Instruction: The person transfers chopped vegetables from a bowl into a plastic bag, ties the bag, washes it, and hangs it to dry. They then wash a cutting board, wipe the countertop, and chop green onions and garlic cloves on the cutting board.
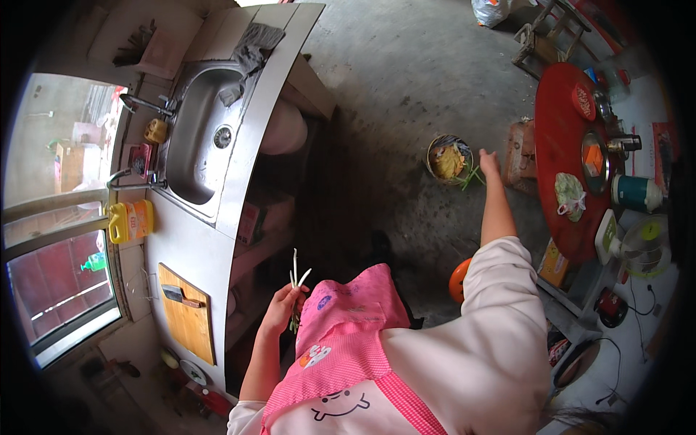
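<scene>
My left hand (284, 305) grips a few spring onions (295, 274), their white ends up and the green parts hanging below the fingers, close to my pink apron (348, 310). My right arm reaches far out over the floor. At its end, my right hand (489, 163) is beside a small waste basket (429, 163) that holds yellowish scraps and peelings. Green leaf pieces (471, 177) lie across the basket's near rim, just by the right hand; whether the fingers touch them is unclear.
On the left counter are a steel sink (190, 147), a wooden cutting board (187, 321) with a cleaver (179, 295) on it, and a yellow jug (130, 222). To the right stand a red table (560, 130) bearing a bagged vegetable (568, 197) and an orange stool (459, 280).
</scene>
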`<state>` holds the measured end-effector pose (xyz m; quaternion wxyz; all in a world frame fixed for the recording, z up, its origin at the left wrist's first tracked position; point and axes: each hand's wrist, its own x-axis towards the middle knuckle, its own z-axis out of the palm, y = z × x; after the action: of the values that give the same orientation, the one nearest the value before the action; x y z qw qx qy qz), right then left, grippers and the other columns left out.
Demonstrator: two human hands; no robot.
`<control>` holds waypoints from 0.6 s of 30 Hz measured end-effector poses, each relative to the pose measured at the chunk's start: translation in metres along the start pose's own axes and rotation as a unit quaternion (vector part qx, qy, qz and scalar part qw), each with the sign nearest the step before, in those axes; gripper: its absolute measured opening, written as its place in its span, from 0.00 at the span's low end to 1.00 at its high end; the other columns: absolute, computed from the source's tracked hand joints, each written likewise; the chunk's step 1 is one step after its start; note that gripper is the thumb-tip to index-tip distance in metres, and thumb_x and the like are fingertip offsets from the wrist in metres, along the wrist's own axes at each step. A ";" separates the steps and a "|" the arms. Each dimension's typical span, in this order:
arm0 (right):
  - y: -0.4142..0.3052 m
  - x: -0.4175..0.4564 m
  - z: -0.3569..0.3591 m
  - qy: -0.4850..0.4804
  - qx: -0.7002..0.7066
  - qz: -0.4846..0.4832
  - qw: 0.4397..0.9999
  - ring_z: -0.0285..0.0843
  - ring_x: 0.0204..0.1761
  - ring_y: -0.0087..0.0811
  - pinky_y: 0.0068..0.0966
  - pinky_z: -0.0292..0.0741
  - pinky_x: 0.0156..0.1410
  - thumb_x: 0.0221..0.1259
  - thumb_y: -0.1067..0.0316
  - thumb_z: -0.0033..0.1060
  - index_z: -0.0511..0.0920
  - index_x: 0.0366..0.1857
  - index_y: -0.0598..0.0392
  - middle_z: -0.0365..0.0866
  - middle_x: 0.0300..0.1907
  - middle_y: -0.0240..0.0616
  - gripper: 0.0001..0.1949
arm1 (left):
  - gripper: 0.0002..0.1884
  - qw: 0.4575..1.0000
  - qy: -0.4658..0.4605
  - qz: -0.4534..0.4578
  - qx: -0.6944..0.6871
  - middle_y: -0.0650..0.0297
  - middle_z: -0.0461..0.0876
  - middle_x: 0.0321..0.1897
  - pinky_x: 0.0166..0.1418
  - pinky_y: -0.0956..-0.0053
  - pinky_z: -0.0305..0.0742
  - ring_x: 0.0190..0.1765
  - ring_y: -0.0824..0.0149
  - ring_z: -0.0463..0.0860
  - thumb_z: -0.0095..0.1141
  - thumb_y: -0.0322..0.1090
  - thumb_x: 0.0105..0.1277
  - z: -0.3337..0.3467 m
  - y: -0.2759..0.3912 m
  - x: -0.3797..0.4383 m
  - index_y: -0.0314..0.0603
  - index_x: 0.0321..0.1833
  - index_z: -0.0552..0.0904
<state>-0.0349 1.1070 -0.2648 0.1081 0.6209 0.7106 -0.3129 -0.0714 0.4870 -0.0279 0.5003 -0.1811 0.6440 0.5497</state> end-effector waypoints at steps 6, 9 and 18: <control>0.007 -0.008 0.031 0.125 0.257 -0.073 0.956 0.75 0.56 0.38 0.34 0.71 0.58 0.63 0.54 0.52 0.72 0.58 0.56 0.76 0.56 0.43 0.23 | 0.11 0.996 0.020 0.038 -0.075 0.69 0.74 0.26 0.36 0.82 0.66 0.30 0.77 0.71 0.40 0.33 0.74 -0.028 -0.011 -0.020 0.36 0.48 0.76; -0.010 -0.039 0.054 0.091 0.446 -0.060 0.888 0.78 0.43 0.27 0.24 0.75 0.46 0.62 0.60 0.57 0.74 0.54 0.54 0.80 0.45 0.35 0.18 | 0.10 0.992 0.038 0.076 -0.090 0.67 0.75 0.27 0.38 0.81 0.67 0.31 0.76 0.71 0.40 0.31 0.74 -0.058 -0.039 -0.034 0.37 0.48 0.75; -0.148 -0.545 0.231 -0.601 0.155 -0.329 0.712 0.75 0.32 0.16 0.14 0.71 0.34 0.62 0.69 0.55 0.79 0.51 0.52 0.81 0.37 0.31 0.14 | 0.14 0.935 0.157 0.270 -0.166 0.69 0.74 0.28 0.37 0.83 0.68 0.32 0.77 0.72 0.41 0.41 0.75 -0.180 -0.113 -0.104 0.38 0.44 0.76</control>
<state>-0.1173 0.5238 -0.1039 0.3045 0.0373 0.5967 -0.7415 -0.0181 0.2563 -0.0182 0.1884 -0.1643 0.6385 0.7279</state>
